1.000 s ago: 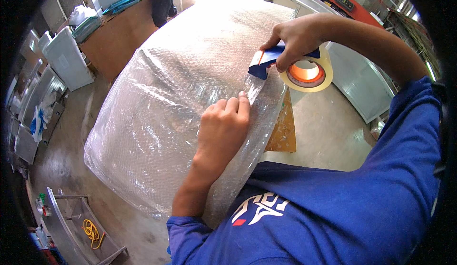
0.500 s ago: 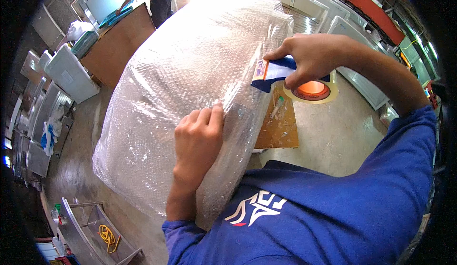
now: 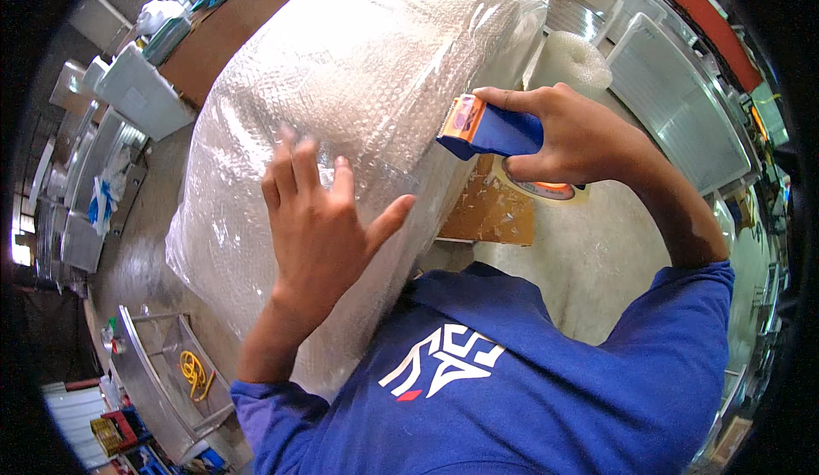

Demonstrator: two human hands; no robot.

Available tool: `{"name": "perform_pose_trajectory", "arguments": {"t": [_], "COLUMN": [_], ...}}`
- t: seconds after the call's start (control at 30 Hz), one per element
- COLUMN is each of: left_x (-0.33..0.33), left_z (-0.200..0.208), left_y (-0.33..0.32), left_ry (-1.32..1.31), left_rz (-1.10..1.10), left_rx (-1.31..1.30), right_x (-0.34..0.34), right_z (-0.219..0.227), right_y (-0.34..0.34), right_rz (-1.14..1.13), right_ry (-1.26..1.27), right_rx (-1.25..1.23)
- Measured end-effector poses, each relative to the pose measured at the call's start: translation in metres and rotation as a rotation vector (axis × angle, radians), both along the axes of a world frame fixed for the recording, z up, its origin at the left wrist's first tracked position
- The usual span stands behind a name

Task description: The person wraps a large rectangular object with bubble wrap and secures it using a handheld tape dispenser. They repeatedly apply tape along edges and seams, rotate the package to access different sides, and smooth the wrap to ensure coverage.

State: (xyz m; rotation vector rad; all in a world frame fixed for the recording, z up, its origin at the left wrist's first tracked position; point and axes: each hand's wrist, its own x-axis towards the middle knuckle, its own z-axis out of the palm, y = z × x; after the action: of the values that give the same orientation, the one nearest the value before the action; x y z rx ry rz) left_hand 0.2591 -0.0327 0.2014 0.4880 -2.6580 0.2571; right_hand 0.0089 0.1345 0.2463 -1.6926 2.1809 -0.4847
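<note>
A large bundle in clear bubble wrap point(image 3: 341, 57) fills the middle of the view; what it wraps cannot be made out. My left hand point(image 3: 316, 206) is over its near face with fingers spread, holding nothing. The fingertips are a little blurred, so I cannot tell whether they touch the plastic. At the bundle's right edge, my right hand point(image 3: 580, 138) grips a blue tape dispenser point(image 3: 503, 132) with an orange front end. The dispenser's toothed end points left, towards the wrap. Its tape roll point(image 3: 546, 189) shows partly below my right hand.
A brown board point(image 3: 490, 215) with scraps on it lies beneath the bundle's right side. Beyond stands a roll of bubble wrap point(image 3: 572, 61). At the lower left is a metal frame point(image 3: 158, 373) with a yellow cord point(image 3: 196, 375). White boxes point(image 3: 141, 91) stand at the left.
My left hand has gone from pressing on the wrap with curled fingers to spread fingers, and moved left. The dispenser has tilted and shifted slightly. The view has shifted, bringing the bubble-wrap roll into sight.
</note>
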Motion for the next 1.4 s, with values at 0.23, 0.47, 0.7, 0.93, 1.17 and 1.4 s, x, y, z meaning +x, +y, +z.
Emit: {"name": "perform_pose_trajectory", "arguments": {"t": [0.23,0.47,0.7,0.93,1.17,1.4], "left_x": [-0.074,-0.091,-0.085,-0.083,-0.076,-0.075], "left_z": [-0.034,-0.065,-0.071,-0.072,-0.055,-0.049], "left_y": [0.027,0.013,0.005,-0.001,0.003,0.012], "left_ry": [0.02,0.174,0.188,0.195,-0.025,-0.167], "left_rz": [0.095,0.152,0.054,-0.017,-0.017,0.078], "left_rx": [-0.018,-0.131,-0.201,-0.226,-0.182,-0.141], "right_x": [0.004,0.0,-0.002,-0.001,0.003,0.01], "right_z": [-0.012,-0.024,-0.044,-0.115,-0.17,-0.185], "right_y": [0.001,0.012,0.035,0.049,0.007,0.003], "right_rz": [0.018,0.014,-0.027,-0.063,-0.089,-0.115], "right_ry": [0.007,-0.031,-0.176,-0.226,-0.142,-0.126], "right_rx": [-0.115,-0.239,-0.191,-0.339,-0.444,-0.489]}}
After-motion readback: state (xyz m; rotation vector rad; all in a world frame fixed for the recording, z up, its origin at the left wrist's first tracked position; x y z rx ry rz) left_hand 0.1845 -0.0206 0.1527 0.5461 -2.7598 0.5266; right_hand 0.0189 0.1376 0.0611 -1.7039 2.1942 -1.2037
